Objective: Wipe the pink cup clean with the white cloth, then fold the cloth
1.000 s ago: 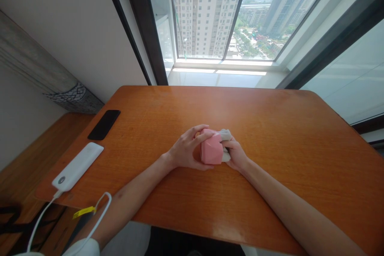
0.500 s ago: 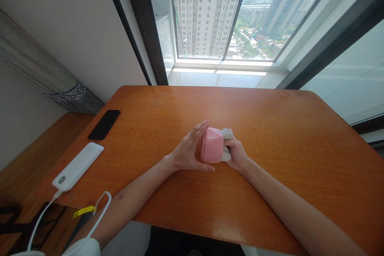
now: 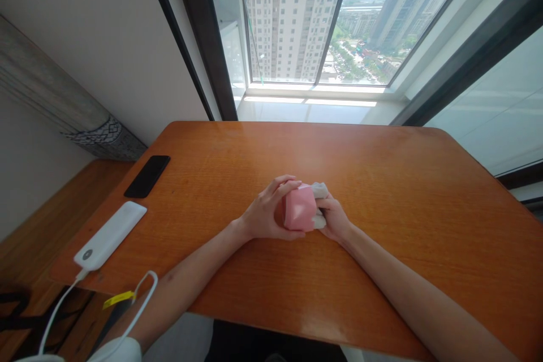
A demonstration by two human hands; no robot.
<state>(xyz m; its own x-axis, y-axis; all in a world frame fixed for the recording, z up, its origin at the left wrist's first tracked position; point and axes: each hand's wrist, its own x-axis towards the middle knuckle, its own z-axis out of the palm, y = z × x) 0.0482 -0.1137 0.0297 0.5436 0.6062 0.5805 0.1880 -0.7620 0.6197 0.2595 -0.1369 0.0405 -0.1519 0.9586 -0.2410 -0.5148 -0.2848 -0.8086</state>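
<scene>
A pink faceted object (image 3: 299, 209) is in the middle of the orange wooden table (image 3: 382, 181), just above its surface. My left hand (image 3: 265, 215) is wrapped round its left side, fingers curled over the top. My right hand (image 3: 335, 218) is closed on a small white cloth (image 3: 319, 190) pressed against the object's right side. Most of the cloth is hidden behind the pink object and my fingers.
A black phone (image 3: 147, 176) lies near the table's left edge. In front of it is a white power bank (image 3: 110, 235) with a white cable (image 3: 139, 300) running off the table. A lower wooden surface (image 3: 51, 220) lies to the left. Large windows are beyond the far edge.
My left fingers opened off the pink object half a second ago and have now curled back over its top. The object has turned slightly. My right hand with the cloth has barely moved.
</scene>
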